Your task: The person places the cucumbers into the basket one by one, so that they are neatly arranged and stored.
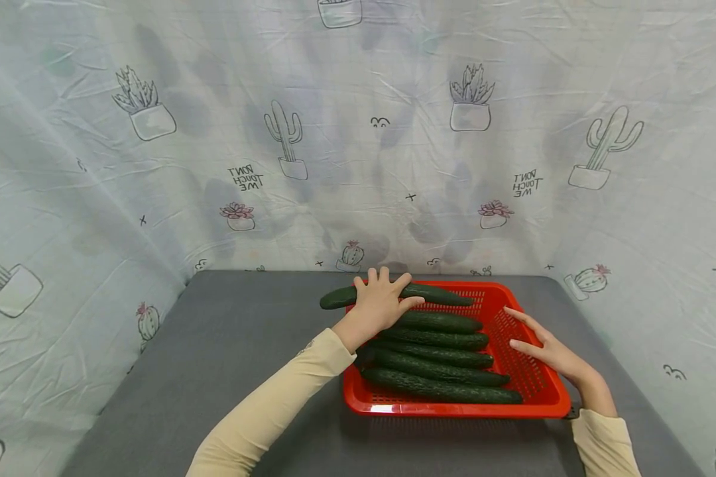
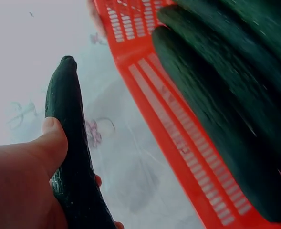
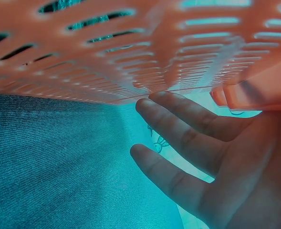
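In the head view my left hand (image 1: 377, 305) grips a long dark green cucumber (image 1: 435, 294) across its middle. This cucumber lies over the far rim of the red plastic basket (image 1: 447, 409), its left end sticking out past the basket. The left wrist view shows the thumb along one side of the held cucumber (image 2: 68, 100) and fingertips on the other. Several more cucumbers (image 1: 438, 387) lie side by side in the basket. My right hand (image 1: 557, 358) holds the basket's right rim: thumb and forefinger over it, other fingers (image 3: 178, 129) below, outside the slotted wall.
The basket stands on the right part of a grey table (image 1: 233, 351). A pale cloth (image 1: 358, 152) printed with cacti and potted plants hangs behind the table and along both sides.
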A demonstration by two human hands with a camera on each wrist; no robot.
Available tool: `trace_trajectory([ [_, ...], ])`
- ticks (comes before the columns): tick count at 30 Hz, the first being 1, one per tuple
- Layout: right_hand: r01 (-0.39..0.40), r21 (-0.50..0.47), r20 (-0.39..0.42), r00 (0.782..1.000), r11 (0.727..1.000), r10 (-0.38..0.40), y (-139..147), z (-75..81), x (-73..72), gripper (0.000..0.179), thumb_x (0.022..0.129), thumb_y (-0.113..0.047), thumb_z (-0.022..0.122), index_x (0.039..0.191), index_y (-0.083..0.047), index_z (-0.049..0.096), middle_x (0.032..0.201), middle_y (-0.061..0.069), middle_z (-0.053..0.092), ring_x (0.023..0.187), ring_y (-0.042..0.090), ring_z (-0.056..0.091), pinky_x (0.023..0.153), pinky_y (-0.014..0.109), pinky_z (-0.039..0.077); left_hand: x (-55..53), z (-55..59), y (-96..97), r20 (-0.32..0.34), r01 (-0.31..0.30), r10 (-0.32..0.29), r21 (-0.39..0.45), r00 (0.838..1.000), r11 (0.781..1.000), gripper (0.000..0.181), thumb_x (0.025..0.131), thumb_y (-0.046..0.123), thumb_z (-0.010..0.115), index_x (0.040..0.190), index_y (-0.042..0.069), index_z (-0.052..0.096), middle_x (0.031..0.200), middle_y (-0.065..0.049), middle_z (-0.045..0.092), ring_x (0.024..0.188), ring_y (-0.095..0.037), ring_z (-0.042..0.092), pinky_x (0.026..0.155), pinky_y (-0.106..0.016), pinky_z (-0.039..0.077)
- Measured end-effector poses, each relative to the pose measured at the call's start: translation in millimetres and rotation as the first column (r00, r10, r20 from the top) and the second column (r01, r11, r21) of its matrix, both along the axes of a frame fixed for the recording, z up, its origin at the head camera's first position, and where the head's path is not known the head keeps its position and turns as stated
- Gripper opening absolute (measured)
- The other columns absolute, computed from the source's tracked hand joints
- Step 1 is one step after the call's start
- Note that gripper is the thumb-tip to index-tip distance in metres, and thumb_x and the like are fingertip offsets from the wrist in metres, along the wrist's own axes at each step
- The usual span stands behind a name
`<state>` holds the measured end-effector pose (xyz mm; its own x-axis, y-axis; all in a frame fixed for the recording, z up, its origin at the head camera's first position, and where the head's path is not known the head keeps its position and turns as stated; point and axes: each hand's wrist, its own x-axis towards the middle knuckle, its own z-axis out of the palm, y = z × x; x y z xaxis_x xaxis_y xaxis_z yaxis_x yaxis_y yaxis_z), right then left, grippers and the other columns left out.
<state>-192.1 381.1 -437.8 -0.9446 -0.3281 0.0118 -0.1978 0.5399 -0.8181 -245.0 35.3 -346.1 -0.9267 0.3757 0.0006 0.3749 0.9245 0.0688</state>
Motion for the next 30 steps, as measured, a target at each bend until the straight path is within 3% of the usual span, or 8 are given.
trace_trajectory([
  [7,-0.001,-0.004,-0.014,1.0,1.0,0.001,1.9,-0.6,-0.6,0.065,0.093,-0.015,0.054,0.148,-0.02,0.019,0.153,0.019,0.007,0.134,0.046,0.008,0.088,0.075,0.017,8.8,3.9,29.4,0.034,0.031,-0.03,-0.027,0.999,0.999,0.061,0.086,0.07,0.024,0.139,0.04,0.029,0.136,-0.01,0.034,0.124,-0.032,0.03,0.098,-0.056,0.027],
  [14,0.001,0.006,-0.016,1.0,1.0,-0.001,2.8,-1.1,-1.4,0.065,0.093,-0.016,0.054,0.148,-0.02,0.019,0.153,0.019,0.008,0.134,0.047,0.008,0.087,0.075,0.017,16.0,-2.0,53.1,0.04,0.052,-0.05,-0.05,0.998,0.997,0.058,0.086,0.069,0.023,0.138,0.043,0.028,0.134,-0.008,0.035,0.123,-0.029,0.031,0.097,-0.051,0.03],
  [30,-0.017,-0.022,-0.018,1.0,1.0,0.016,1.7,-1.3,-0.5,0.068,0.092,-0.013,0.056,0.148,-0.018,0.02,0.153,0.019,0.008,0.134,0.048,0.004,0.088,0.075,0.014,12.8,-48.5,73.6,0.131,0.014,0.004,-0.129,0.991,0.992,0.057,0.088,0.067,0.026,0.14,0.046,0.024,0.141,-0.005,0.031,0.128,-0.028,0.03,0.102,-0.051,0.029],
])
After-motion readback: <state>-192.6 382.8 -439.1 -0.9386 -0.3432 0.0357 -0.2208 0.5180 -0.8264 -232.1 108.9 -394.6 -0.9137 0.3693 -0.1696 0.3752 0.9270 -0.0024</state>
